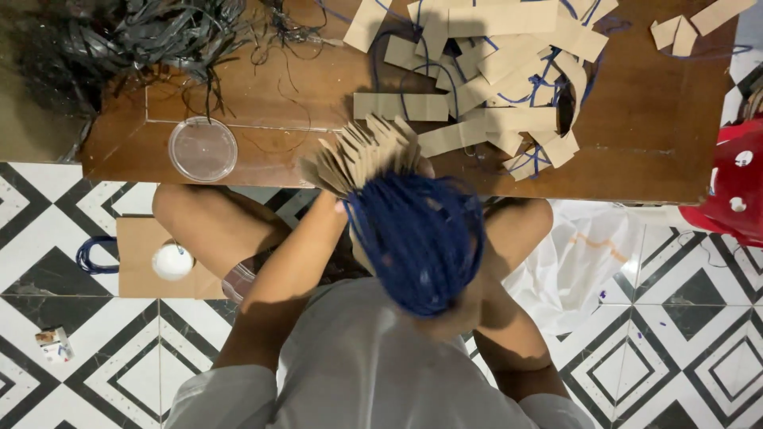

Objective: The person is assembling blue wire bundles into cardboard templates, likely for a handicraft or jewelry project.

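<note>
My left hand [337,205] is raised at the wooden table's [636,159] near edge, closed around a fanned bundle of brown cardboard strips [362,152]. A thick hank of blue cords [417,238] hangs from that bundle down over my lap. My right forearm reaches up from the lower right, and my right hand [463,308] lies mostly hidden beneath the blue cords, so its grip cannot be made out. On the table just beyond lies a loose pile of similar cardboard strips with blue cords [501,79].
A clear round plastic lid [203,148] sits on the table at left, with a tangle of black strands [135,36] behind it. On the tiled floor are a brown paper bag [143,274] bearing a white round object, a white plastic bag [588,262], a red stool [735,183] and a small box [54,344].
</note>
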